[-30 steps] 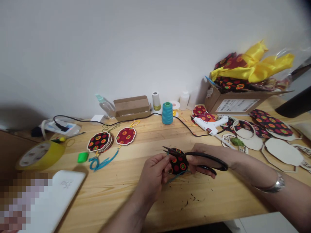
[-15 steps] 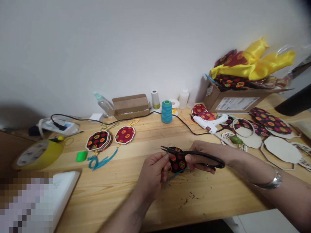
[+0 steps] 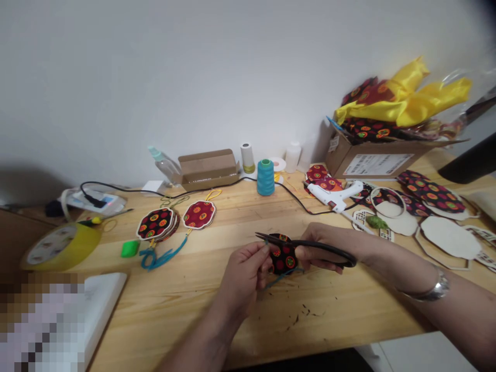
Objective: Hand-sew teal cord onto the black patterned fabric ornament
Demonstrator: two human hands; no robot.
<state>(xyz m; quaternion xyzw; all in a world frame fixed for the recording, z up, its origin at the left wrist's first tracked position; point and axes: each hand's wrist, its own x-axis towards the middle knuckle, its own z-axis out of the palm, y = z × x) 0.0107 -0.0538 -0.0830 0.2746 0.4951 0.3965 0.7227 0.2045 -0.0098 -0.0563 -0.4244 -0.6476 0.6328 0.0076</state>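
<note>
Head view. The scissors (image 3: pixel 329 249) lie across the gap between the two hands, above the bench (image 3: pixel 186 310). Their long axis runs nearly sideways, from the loops at the right to the blade tips at the left, with the tips slightly higher in the view. The right hand (image 3: pixel 315 250) is closed around the loops; the blades point away from it, toward the left hand (image 3: pixel 248 266), and appear only narrowly parted. The left hand is closed, thumb and forefinger pinched together on what appears to be a short end of teal cord (image 3: pixel 279 279), just beside the blades near their tips. The left hand is thus nearer the tips, the right nearer the loops.

The dark patch (image 3: pixel 284 261) is between the hands, its upper part crossed by the blades; which fingers bear it cannot be told. A longer run of the cord passes along its lower edge. Dark scraps (image 3: pixel 304 312) lie on the bench nearer the wearer; the teal spool (image 3: pixel 265 178) stands beyond the hands, well apart from the blades.
</note>
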